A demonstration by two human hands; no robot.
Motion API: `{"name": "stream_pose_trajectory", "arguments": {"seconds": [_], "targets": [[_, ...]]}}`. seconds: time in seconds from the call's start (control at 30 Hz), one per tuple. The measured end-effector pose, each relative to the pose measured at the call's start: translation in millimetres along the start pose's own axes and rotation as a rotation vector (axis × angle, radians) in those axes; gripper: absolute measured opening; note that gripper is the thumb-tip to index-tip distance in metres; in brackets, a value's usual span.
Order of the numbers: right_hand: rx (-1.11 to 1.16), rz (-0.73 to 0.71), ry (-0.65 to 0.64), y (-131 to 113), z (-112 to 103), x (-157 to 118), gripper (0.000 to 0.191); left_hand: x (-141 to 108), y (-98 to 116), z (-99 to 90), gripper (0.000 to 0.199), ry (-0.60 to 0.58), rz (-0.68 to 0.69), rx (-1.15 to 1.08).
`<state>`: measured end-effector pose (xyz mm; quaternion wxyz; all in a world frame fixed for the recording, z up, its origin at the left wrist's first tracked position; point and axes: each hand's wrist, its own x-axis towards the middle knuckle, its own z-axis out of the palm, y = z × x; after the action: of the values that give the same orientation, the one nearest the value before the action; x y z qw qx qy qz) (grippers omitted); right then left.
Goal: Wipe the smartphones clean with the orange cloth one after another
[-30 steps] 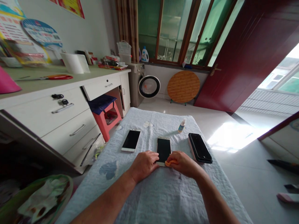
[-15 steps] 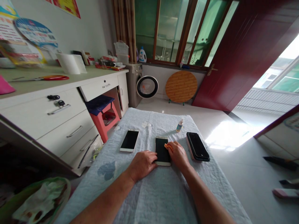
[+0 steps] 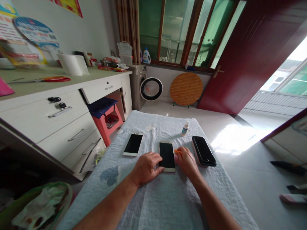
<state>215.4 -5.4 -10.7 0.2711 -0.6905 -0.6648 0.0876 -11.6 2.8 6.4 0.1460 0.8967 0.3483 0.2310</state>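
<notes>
A gold-rimmed phone with a dark screen (image 3: 167, 156) lies on the pale blue cloth (image 3: 168, 204). My left hand (image 3: 148, 167) grips its left edge, thumb at the bottom corner and fingers along the side. Just right of that phone, my right hand (image 3: 187, 161) is closed on a small orange cloth (image 3: 177, 151), which shows at its fingertips. A white phone (image 3: 133, 144) lies to the left. Farther right rests a stack of phones, a black one (image 3: 203, 150) on top. A small spray bottle (image 3: 184, 129) stands upright beyond my right hand.
A white desk (image 3: 96, 83) with drawers runs along the left, with a red stool (image 3: 109, 123) under it. At the lower left is a green-rimmed bin (image 3: 68, 195). A washing machine (image 3: 136, 88) with its door open and a round wooden board (image 3: 186, 88) stand beyond the cloth.
My right hand has slid right with the orange cloth, off the middle phone's screen. My left hand's fingers have shifted slightly at the phone's left edge.
</notes>
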Motion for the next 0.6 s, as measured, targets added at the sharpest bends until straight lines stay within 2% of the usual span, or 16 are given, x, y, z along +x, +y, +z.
{"name": "stream_pose_trajectory", "arguments": {"seconds": [0.1,0.23,0.4,0.6], "targets": [[0.058,-0.003,0.028,-1.3,1.8,-1.4,0.020,-0.2,-2.3,2.7,0.039,0.057,-0.027,0.012],[0.122,-0.006,-0.045,-8.2,0.8,-3.2,0.017,-0.6,-4.1,5.5,0.054,0.038,-0.068,0.031],[0.172,-0.010,-0.044,-14.4,-1.4,-4.2,0.018,0.0,-3.4,5.6,0.057,-0.023,-0.085,0.041],[0.139,-0.109,-0.085,-16.8,-4.0,-5.5,0.019,0.1,-3.5,6.4,0.059,-0.042,-0.098,0.045]]}}
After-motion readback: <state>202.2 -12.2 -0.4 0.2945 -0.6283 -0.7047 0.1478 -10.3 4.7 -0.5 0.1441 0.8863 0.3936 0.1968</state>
